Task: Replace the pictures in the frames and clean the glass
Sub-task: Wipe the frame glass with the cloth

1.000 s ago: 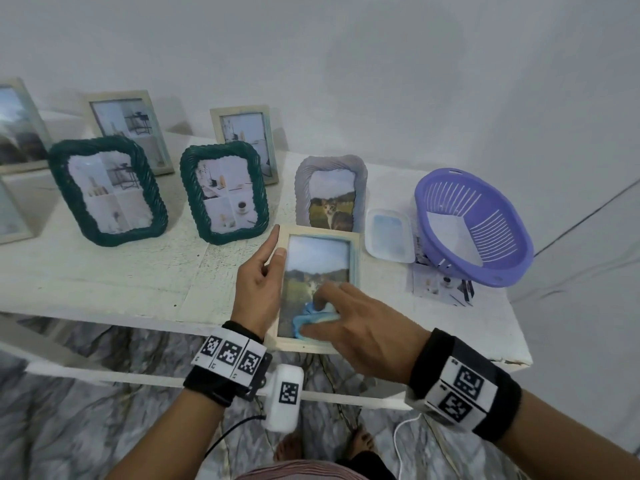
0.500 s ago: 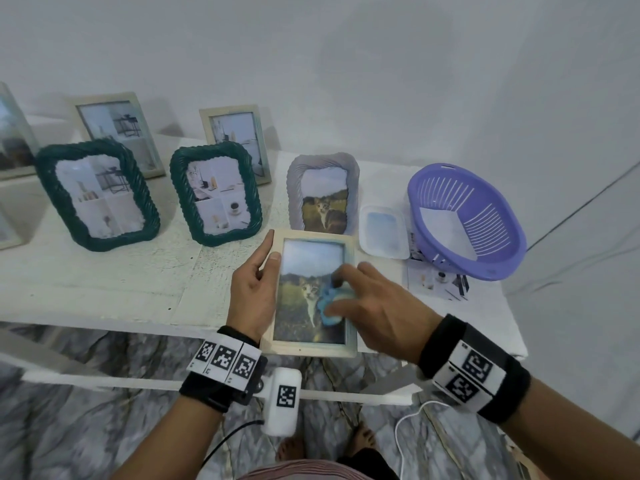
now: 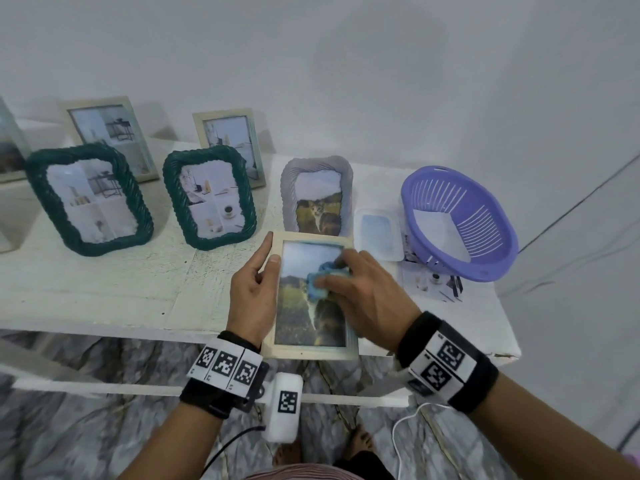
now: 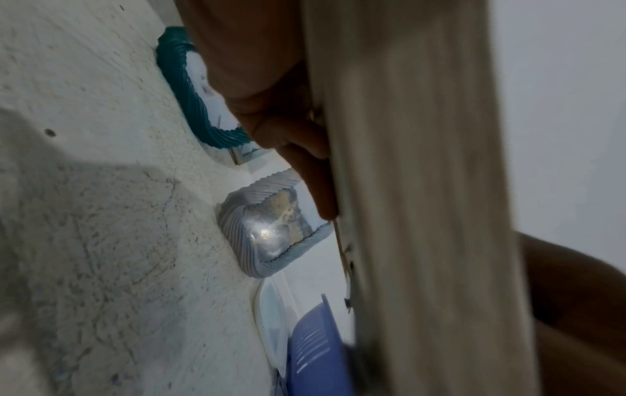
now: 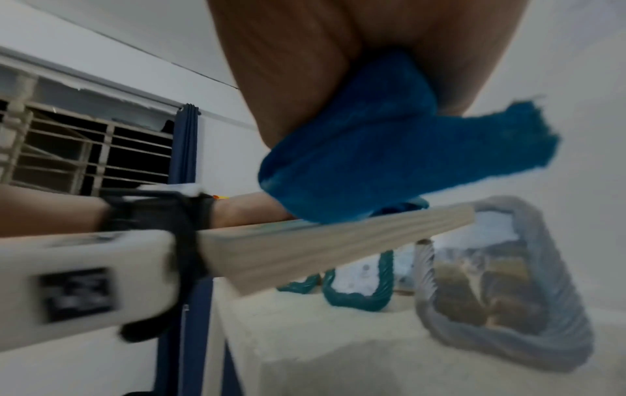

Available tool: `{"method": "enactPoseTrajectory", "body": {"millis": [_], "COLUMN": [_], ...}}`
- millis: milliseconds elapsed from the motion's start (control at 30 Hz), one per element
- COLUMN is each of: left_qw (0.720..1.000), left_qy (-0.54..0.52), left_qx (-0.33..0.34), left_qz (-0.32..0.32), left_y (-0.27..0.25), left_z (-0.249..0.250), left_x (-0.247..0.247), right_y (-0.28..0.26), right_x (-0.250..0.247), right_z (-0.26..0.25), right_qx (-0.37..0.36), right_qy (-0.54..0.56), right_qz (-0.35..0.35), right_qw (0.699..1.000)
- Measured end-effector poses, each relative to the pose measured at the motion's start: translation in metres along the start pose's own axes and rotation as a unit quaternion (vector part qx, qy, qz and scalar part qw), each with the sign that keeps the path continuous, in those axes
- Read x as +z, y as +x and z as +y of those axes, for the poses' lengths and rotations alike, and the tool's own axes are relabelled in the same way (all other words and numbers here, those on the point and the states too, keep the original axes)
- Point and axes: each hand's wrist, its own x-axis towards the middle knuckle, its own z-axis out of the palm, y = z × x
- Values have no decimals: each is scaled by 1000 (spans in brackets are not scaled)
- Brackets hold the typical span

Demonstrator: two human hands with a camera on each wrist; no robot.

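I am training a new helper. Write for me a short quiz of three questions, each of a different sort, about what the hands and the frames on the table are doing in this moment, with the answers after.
1. True or false: the right hand presses a blue cloth on the glass of the wooden frame.
2. Multiple choice: the left hand holds the wooden frame at its (A) left edge, (B) top edge, (C) right edge.
3. Fill in: the picture in the grey frame standing behind shows a ____.

Key: 1 true; 2 A; 3 cat.
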Motion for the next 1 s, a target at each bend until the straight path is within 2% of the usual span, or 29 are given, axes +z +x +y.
{"method": "enactPoseTrajectory", "body": {"millis": [133, 233, 400, 467, 600, 667, 733, 900, 1000], "left_qw": [1000, 1000, 1000, 1000, 1000, 999, 999, 999, 999], "left_qy": [-7, -5, 4, 0, -6, -36, -52, -47, -44], "left_qx": [-24, -18, 10, 12, 8, -7, -7, 11, 20], "left_qz": [16, 19, 12, 8, -9, -3, 10, 2, -3], "left_y": [3, 3, -4, -5, -4, -5, -7, -8, -4], "left_z": [-3, -2, 2, 4, 3, -1, -4, 3, 5], "left_x": [-8, -8, 6, 8, 6, 5, 6, 14, 12], "right_y": [-30, -35, 2, 9, -3, -11, -12, 19, 29], "right_x": [11, 16, 16, 16, 18, 19, 20, 21, 18], "right_z": [-24, -20, -3, -9, -27, -29, -24, -6, -11], "right_qx": [-26, -29, 58, 56, 0, -32, -38, 56, 32], "right_qy": [48, 40, -17, -18, -14, -2, -9, -36, -23], "right_qz": [-32, -58, 38, 46, -13, -63, -82, 24, 26], "right_qw": [998, 997, 997, 997, 1000, 997, 996, 997, 999]}}
